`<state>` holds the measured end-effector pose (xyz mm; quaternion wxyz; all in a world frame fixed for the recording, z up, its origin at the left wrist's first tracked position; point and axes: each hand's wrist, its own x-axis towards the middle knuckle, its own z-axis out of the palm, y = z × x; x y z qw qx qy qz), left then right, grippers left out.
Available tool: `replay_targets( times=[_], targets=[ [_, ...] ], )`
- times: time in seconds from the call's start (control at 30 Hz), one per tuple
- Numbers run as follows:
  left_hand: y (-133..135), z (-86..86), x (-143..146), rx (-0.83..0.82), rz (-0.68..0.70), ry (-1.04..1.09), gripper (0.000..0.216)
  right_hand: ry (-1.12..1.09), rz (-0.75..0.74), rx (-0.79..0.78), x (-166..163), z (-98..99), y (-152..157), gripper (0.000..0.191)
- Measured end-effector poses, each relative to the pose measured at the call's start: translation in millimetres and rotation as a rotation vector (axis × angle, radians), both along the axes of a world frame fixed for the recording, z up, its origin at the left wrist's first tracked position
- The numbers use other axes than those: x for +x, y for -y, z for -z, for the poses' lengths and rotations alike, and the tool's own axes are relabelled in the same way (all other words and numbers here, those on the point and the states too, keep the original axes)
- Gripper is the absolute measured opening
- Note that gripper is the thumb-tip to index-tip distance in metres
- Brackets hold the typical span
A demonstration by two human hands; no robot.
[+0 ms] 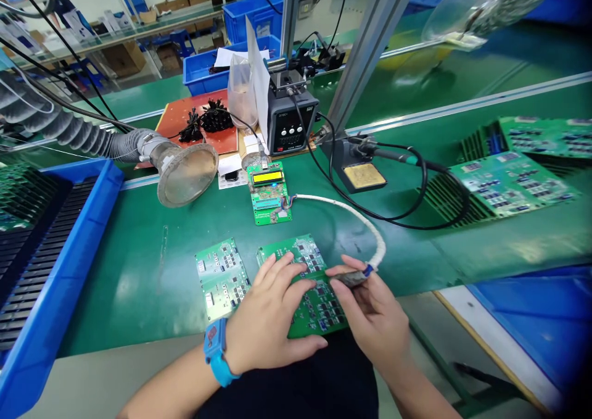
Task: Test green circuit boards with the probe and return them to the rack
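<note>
Hands met over a green circuit board (pixel 319 295) at the near edge of the green bench (pixel 139 283). The left hand (pixel 271 320), a blue watch (pixel 215 351) on its wrist, lay flat with fingers spread on the board, pressing it down without gripping it. The right hand (pixel 370 314) was pinched closed on a small connector probe (pixel 354 277), held between thumb and fingers with its tip touching the board's top surface. A white braided cable (pixel 361 221) ran from the probe in a curve back to a tester board (pixel 269 194) with a lit yellow display, standing just beyond.

Just left of the held board lay a second circuit board (pixel 222 277), apart from both hands. A blue tray (pixel 55 258) of black slotted racks sat at the far left. Farther back, a fume-extraction funnel (pixel 185 172) on a ribbed hose pointed at the bench, and a soldering iron (pixel 388 155) rested in its stand beside a grey soldering station (pixel 291 120). To the right, 2 stacks of green panels (pixel 513 181) lay well apart from the hands.
</note>
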<state>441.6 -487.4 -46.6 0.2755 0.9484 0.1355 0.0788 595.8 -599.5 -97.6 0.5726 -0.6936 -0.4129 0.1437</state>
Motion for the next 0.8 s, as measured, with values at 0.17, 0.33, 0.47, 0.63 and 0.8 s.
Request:
replay_targets(
  times=[0.17, 0.33, 0.47, 0.63, 0.8],
  targets=[
    [1, -0.5, -1, 0.007, 0.007, -0.019, 0.072, -0.041, -0.018, 0.033, 0, 1.6, 1, 0.032],
    [-3, -2.3, -1, 0.019, 0.034, -0.042, 0.077, -0.018, -0.002, 0.02, -1, 7.1, 1, 0.033],
    [-6, -5.5, -1, -0.016, 0.067, -0.062, 0.082, 0.01, 0.01, 0.01, -1, 7.8, 1, 0.033],
    [-7, -10.9, -2, -0.051, 0.059, -0.08, 0.087, 0.046, 0.016, -0.002, -1, 6.3, 1, 0.032],
    [-7, -13.2, 4, -0.01, 0.007, -0.117, 0.099, 0.072, 0.026, -0.012, -1, 6.8, 0, 0.03]
  ],
)
